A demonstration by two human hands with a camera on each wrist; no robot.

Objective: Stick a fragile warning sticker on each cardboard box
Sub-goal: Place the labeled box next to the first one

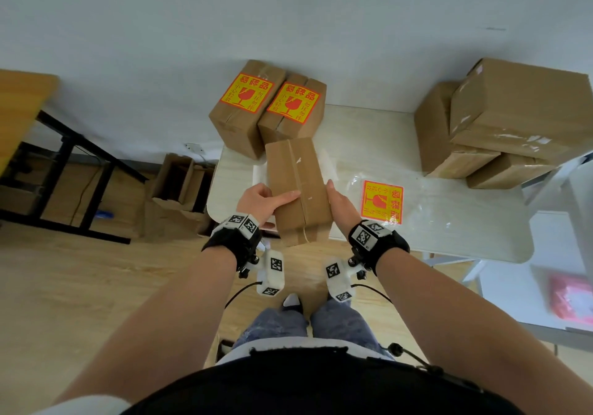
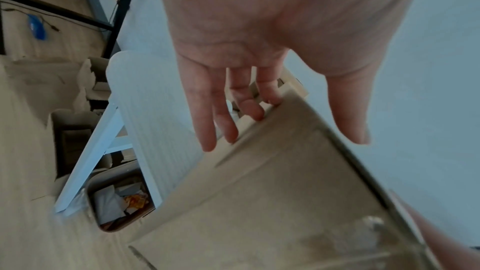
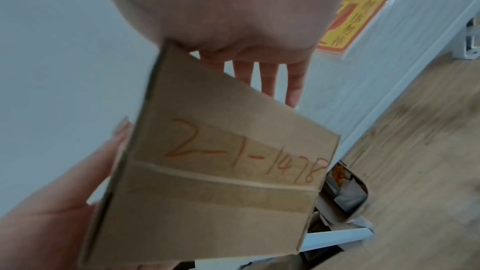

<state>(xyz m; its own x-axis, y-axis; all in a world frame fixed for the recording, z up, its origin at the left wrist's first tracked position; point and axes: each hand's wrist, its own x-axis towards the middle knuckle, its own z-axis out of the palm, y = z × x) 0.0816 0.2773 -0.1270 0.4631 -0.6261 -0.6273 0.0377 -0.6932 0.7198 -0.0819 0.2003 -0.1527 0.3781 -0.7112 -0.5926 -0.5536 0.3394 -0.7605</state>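
A plain brown cardboard box (image 1: 298,183) with a taped seam is held tilted over the near left part of the white table (image 1: 449,238). My left hand (image 1: 263,201) grips its left side, thumb across the top, fingers (image 2: 218,122) touching the side edge. The right hand (image 1: 340,204) presses flat on the box's right side with straight fingers (image 3: 270,81). The box's end face (image 3: 221,171) carries the orange writing "2-1-1478". A yellow and red fragile sticker sheet (image 1: 382,201) lies on the table right of the box. Two stickered boxes (image 1: 244,100) (image 1: 295,106) stand at the back.
A stack of unstickered brown boxes (image 1: 497,119) fills the table's right back corner. Open cartons (image 1: 179,186) and a black-framed desk (image 1: 64,164) stand on the floor to the left. A waste bin (image 2: 116,202) sits under the table's near edge.
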